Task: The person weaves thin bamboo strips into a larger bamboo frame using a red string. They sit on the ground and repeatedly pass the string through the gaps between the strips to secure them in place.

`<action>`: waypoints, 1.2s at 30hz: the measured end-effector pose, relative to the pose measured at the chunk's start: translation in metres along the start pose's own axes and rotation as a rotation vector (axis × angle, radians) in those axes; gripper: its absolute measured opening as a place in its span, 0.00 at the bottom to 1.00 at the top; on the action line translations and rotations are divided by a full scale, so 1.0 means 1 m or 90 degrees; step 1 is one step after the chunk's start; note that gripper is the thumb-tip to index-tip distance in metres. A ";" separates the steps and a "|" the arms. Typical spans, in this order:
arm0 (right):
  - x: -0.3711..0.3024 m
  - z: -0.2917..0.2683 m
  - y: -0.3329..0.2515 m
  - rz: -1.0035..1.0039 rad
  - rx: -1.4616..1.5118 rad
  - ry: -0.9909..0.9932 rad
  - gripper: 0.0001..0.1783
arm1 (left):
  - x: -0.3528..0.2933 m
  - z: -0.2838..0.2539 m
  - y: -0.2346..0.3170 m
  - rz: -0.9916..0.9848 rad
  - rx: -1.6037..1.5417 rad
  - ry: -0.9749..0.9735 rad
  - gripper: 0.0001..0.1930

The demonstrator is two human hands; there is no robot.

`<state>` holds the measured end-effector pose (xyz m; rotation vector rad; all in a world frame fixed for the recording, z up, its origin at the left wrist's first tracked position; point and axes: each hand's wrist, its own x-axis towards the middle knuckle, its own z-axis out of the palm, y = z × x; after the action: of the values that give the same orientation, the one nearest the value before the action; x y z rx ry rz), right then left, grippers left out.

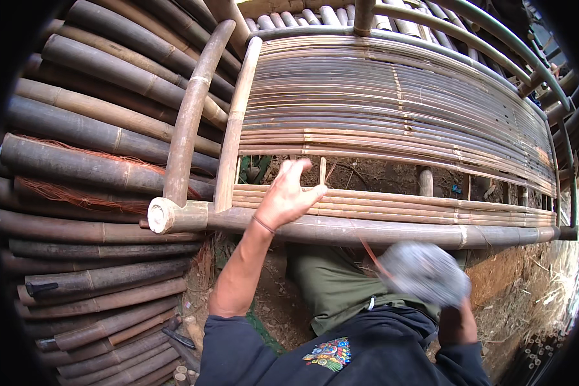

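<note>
My bare left hand (288,198) reaches over the front of a bamboo bench seat (347,235), thumb and fingers apart. Its thumb is near a short upright bamboo peg (323,172) in the gap between the slats; whether they touch is hard to tell. My right hand (424,273), in a grey glove, is smeared by motion in front of the seat's thick front pole. A thin orange cord (368,252) runs straight from the front of the seat into the glove, which looks closed on it. The right fingers themselves are not distinct.
Long dark bamboo slats (367,90) cover the back of the seat. Several front slats (379,207) lie along the pole. A slanting bamboo post (190,116) rises at the left. Stacked bamboo poles (96,122) fill the left side, with orange strands (83,196) on them.
</note>
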<state>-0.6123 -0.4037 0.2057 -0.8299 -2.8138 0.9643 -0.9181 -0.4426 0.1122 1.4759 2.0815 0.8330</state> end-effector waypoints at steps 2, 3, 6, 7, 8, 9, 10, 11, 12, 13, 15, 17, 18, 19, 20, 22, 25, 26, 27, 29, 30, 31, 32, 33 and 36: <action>-0.079 -0.045 -0.002 0.048 -0.238 0.155 0.15 | -0.011 0.009 0.017 0.235 -0.179 0.005 0.30; -0.095 -0.065 0.009 0.042 -0.286 0.228 0.14 | -0.023 0.018 0.030 0.339 -0.191 -0.075 0.25; -0.123 -0.075 0.073 0.047 -0.302 0.518 0.13 | -0.068 0.046 0.071 0.498 -0.184 -0.161 0.09; -0.109 -0.065 0.090 0.154 0.097 0.510 0.15 | -0.080 0.051 0.081 0.531 -0.169 -0.153 0.08; -0.083 -0.050 0.101 0.267 0.423 0.460 0.17 | -0.091 0.055 0.089 0.564 -0.140 -0.154 0.08; -0.051 -0.028 0.103 0.321 0.598 0.314 0.20 | -0.100 0.058 0.098 0.597 -0.157 -0.137 0.09; -0.012 -0.004 0.097 0.397 0.637 0.132 0.24 | -0.108 0.060 0.105 0.625 -0.151 -0.145 0.10; 0.016 0.023 0.079 0.334 0.627 -0.023 0.28 | -0.116 0.061 0.113 0.633 -0.122 -0.133 0.11; 0.051 0.048 0.060 0.318 0.548 -0.191 0.28 | -0.121 0.060 0.120 0.631 -0.141 -0.141 0.10; 0.075 0.066 0.039 0.301 0.474 -0.269 0.24 | -0.124 0.055 0.122 0.646 -0.164 -0.166 0.10; 0.108 0.074 0.013 -0.010 0.188 -0.161 0.14 | -0.119 0.042 0.118 0.673 -0.143 -0.274 0.08; 0.114 0.059 0.009 -0.148 -0.192 -0.007 0.11 | -0.103 0.019 0.091 0.556 -0.265 -0.134 0.05; 0.110 0.044 0.013 0.013 -0.011 0.097 0.11 | -0.088 0.006 0.068 0.466 -0.269 -0.021 0.06; 0.106 0.029 0.023 0.120 0.136 0.102 0.07 | -0.068 0.000 0.046 0.399 -0.270 0.135 0.08; 0.101 0.015 0.032 0.276 0.364 0.116 0.10 | -0.050 -0.004 0.021 0.234 -0.209 0.256 0.10; 0.094 -0.001 0.044 0.090 0.359 0.276 0.17 | -0.015 0.006 -0.023 0.141 0.059 0.163 0.14; 0.098 -0.005 0.043 -0.118 0.608 0.321 0.19 | -0.002 0.037 -0.063 0.031 0.209 -0.129 0.15; 0.102 -0.005 0.039 -0.212 0.724 0.272 0.19 | 0.000 0.044 -0.072 0.051 0.208 -0.135 0.15; 0.110 -0.005 0.035 -0.283 0.875 0.218 0.19 | -0.001 0.049 -0.078 0.071 0.171 -0.101 0.14; 0.121 -0.011 0.029 -0.138 0.680 0.237 0.19 | -0.002 0.054 -0.083 0.073 0.123 -0.089 0.15; 0.126 -0.014 0.029 -0.070 0.585 0.232 0.20 | -0.002 0.054 -0.084 0.102 0.108 -0.071 0.15; 0.131 -0.017 0.031 0.015 0.627 0.150 0.20 | -0.002 0.052 -0.084 0.092 0.107 -0.078 0.15; 0.137 -0.019 0.033 0.069 0.686 0.067 0.20 | -0.002 0.051 -0.084 0.087 0.108 -0.083 0.15; 0.137 -0.016 0.035 0.097 0.473 0.098 0.22 | -0.001 0.049 -0.083 0.055 0.089 -0.125 0.17; 0.141 0.015 0.035 -0.018 -0.406 -0.104 0.17 | 0.001 0.048 -0.082 0.047 0.091 -0.116 0.18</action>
<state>-0.7196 -0.3178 0.1569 -0.7698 -3.3065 0.1083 -0.9410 -0.4514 0.0203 1.6456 1.9963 0.5627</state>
